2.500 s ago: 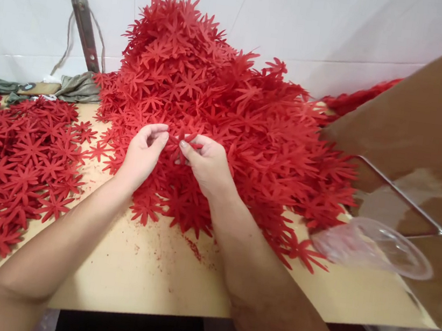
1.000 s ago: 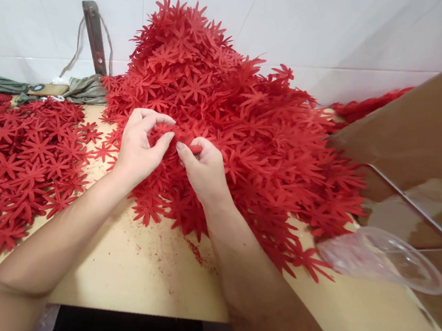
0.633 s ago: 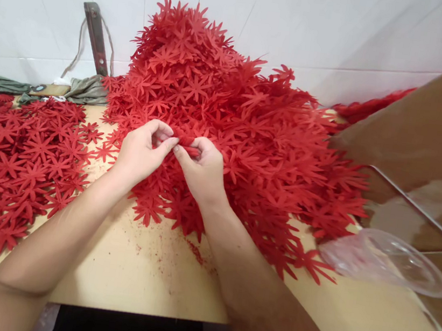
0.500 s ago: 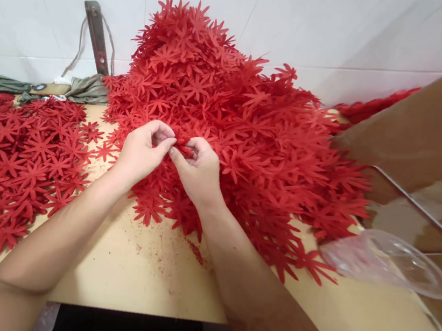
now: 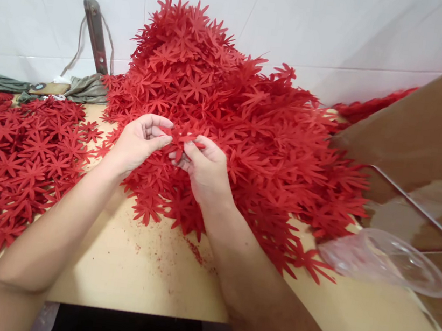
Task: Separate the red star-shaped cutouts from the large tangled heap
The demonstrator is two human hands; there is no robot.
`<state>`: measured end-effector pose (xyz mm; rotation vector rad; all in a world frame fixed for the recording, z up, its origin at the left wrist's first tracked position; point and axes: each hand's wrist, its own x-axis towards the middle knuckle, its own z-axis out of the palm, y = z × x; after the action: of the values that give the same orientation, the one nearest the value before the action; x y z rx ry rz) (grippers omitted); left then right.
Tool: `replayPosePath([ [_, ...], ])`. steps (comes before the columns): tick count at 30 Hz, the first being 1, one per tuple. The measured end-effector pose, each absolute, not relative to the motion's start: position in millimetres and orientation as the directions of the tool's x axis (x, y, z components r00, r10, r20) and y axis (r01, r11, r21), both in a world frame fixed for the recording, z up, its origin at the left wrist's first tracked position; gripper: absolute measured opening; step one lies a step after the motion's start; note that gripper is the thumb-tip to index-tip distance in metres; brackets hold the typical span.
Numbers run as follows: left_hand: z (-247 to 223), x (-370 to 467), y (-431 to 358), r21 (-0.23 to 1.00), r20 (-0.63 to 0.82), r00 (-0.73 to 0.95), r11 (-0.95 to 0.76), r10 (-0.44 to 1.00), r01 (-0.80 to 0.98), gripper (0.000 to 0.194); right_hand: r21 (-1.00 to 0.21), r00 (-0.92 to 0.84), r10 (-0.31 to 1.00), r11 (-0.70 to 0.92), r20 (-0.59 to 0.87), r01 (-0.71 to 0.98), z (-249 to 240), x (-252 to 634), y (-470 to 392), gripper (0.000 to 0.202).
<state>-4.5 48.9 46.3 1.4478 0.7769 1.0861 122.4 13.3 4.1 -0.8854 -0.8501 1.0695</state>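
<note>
Between my two hands is a red flower-shaped cutout (image 5: 182, 140) with narrow petals, held above the front of a big heap of similar red cutouts (image 5: 222, 95). My left hand (image 5: 143, 136) pinches its left side between thumb and fingers. On the other side, my right hand (image 5: 205, 162) grips it with the thumb on top and fingers beneath. Whether one layer or several are in the fingers, I cannot tell. A lower pile of red cutouts (image 5: 26, 156) lies to the left of my left forearm.
Red scraps dot the pale tabletop (image 5: 128, 278). A clear plastic container (image 5: 387, 261) lies at the right, beside a brown cardboard panel (image 5: 423, 143). Against the tiled wall (image 5: 304, 24) stand a dark metal bar (image 5: 96, 35) and a grey cloth (image 5: 88, 88).
My hands have moved slightly apart, and the cutout between them now shows spread out flat. My right fingers have shifted beneath it. The piles look unchanged.
</note>
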Motion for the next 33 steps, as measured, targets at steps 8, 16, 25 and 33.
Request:
replayPosePath([
  [8, 55.0, -21.4, 60.0, 0.959, 0.243, 0.260, -0.190, 0.935, -0.210, 0.027, -0.917, 0.428, 0.893, 0.282, 0.143, -0.281, 5.3, 128.2, 15.5, 0.018],
  [16, 46.8, -11.7, 58.3, 0.969, 0.236, 0.253, -0.208, 0.938, -0.131, 0.014, -0.933, 0.363, 0.892, 0.334, 0.268, -0.131, 12.4, 122.0, 5.9, 0.013],
  [25, 43.3, 0.3, 48.4, 0.984, 0.176, 0.269, -0.170, 0.947, -0.048, 0.014, -0.877, 0.359, 0.808, 0.370, 0.466, 0.306, 8.1, 116.4, 1.6, 0.041],
  [33, 38.2, 3.6, 44.9, 0.992, 0.097, 0.334, -0.062, 0.938, -0.113, 0.002, -0.858, 0.369, 0.779, 0.416, 0.507, 0.302, 1.3, 122.4, 9.7, 0.006],
])
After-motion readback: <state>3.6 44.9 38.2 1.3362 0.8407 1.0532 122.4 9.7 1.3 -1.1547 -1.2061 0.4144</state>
